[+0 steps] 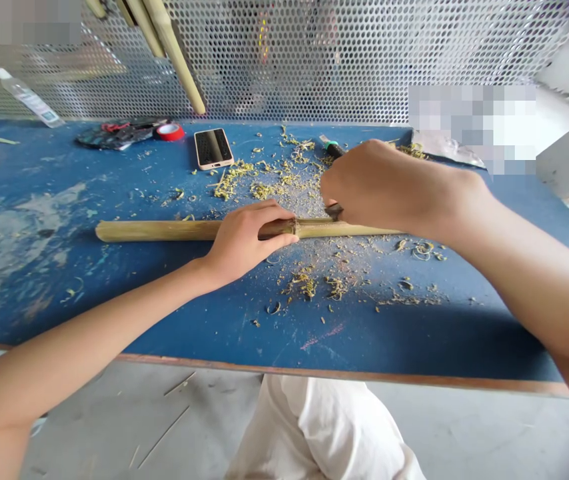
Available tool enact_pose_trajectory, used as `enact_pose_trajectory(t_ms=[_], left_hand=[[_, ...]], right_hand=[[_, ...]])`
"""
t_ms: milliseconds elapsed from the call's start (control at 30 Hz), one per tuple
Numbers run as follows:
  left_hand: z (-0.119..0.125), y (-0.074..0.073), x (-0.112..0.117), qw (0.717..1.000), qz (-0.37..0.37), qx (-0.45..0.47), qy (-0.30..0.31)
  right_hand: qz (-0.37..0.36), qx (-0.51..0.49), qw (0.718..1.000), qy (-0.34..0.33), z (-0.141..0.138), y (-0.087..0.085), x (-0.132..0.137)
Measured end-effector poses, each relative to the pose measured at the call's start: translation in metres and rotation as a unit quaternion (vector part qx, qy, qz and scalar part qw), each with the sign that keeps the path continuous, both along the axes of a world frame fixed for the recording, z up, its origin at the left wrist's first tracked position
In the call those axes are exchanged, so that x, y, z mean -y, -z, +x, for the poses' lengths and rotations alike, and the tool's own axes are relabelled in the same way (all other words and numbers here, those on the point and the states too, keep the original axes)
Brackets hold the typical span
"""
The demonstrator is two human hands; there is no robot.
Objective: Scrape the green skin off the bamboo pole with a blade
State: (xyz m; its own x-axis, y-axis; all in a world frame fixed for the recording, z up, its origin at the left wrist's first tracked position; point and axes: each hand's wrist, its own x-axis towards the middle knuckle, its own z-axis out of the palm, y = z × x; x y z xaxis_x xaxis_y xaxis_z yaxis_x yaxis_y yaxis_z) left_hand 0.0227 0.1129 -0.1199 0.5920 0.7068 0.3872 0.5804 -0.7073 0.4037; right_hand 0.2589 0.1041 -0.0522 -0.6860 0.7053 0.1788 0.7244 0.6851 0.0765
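Note:
A bamboo pole point(159, 231) lies sideways on the blue table. My left hand point(244, 237) is wrapped round the pole beside a dark joint point(294, 227), with the thumb along the near side. Over the pole's right part, my right hand point(384, 187) is closed in a fist. A small dark piece of a tool point(334, 212) shows under its fingers and touches the pole's top; the rest is hidden, so its kind cannot be told. Pale shavings point(304, 283) and dust lie on both sides of the pole.
Behind the pole lie a phone point(213, 149), a red tape roll point(170, 131), a black bundle point(119, 133) and a green-and-black handled tool point(333, 147). A plastic bottle point(29, 99) leans against the perforated metal screen point(284, 60). Bamboo pieces point(179, 60) lean there too.

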Motion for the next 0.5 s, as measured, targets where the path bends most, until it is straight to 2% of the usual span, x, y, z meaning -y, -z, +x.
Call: enact_pose_trajectory(t_ms=[133, 233, 367, 433, 500], left_hand=[[0.0, 0.0, 0.0, 1.0, -0.005, 0.002, -0.005], [0.0, 0.0, -0.001, 1.0, -0.003, -0.002, -0.002], [-0.002, 0.0, -0.003, 1.0, 0.005, 0.008, 0.015], [-0.002, 0.0, -0.003, 0.999, 0.01, 0.021, 0.023], [-0.003, 0.001, -0.004, 0.999, 0.012, 0.029, 0.032]], right_hand=[[0.038, 0.101, 0.993, 0.037, -0.023, -0.011, 0.005], [0.003, 0.177, 0.981, 0.077, -0.027, -0.021, 0.011], [-0.019, 0.197, 0.97, 0.143, -0.008, -0.022, 0.018], [0.001, 0.185, 0.973, 0.141, 0.01, -0.016, 0.021], [0.021, 0.133, 0.984, 0.119, 0.029, -0.008, 0.024]])
